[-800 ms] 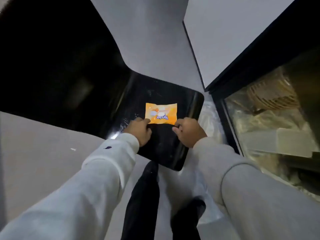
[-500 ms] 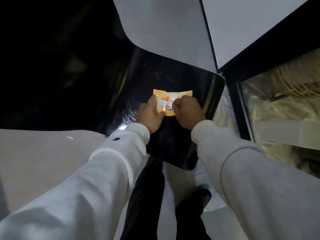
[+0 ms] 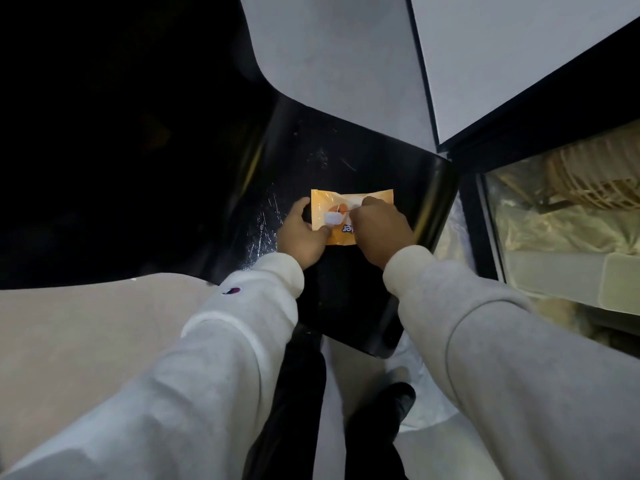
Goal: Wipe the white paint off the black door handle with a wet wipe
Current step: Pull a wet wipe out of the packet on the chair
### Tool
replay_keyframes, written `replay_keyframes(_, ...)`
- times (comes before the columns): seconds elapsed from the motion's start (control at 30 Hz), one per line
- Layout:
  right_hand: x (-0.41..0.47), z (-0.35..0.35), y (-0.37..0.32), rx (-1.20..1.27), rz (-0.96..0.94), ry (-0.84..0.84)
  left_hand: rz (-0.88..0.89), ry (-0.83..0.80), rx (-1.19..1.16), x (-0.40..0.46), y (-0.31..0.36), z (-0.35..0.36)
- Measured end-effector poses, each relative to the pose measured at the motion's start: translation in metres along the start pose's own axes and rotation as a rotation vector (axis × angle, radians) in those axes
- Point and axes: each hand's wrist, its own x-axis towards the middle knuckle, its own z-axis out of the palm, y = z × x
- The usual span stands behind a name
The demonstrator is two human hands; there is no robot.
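Observation:
An orange wet-wipe pack lies on a glossy black surface. My left hand holds the pack's left edge, thumb on its lower part. My right hand rests over the pack's right half, fingers pinched on the flap of the white label at its middle. The flap looks slightly lifted. No wipe shows outside the pack. The black door handle is not in view.
A black-framed glass panel stands at the right with pale, plastic-covered items behind it. A white wall rises behind the black surface. A beige surface lies at the lower left. My dark trousers and shoes show below.
My right hand moved from the pack's lower right corner onto its middle and pinched the label flap. My left hand slid up along the pack's left edge. The camera view shifted closer.

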Motion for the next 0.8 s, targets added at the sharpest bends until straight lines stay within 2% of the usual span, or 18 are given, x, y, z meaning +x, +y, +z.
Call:
replay_keyframes(0.2, -0.001, -0.001, -0.005, -0.131, -0.06, 0.076, 0.014, 0.019, -0.037, -0.001, 0.0, 0.004)
replay_keyframes(0.33, 0.004, 0.003, -0.006, -0.153, -0.064, 0.055, -0.008, 0.0, -0.06, -0.002, 0.001, 0.002)
replay_keyframes(0.8, -0.003, 0.024, 0.016, 0.125, -0.063, 0.145, -0.033, -0.01, -0.116, -0.003, 0.002, 0.007)
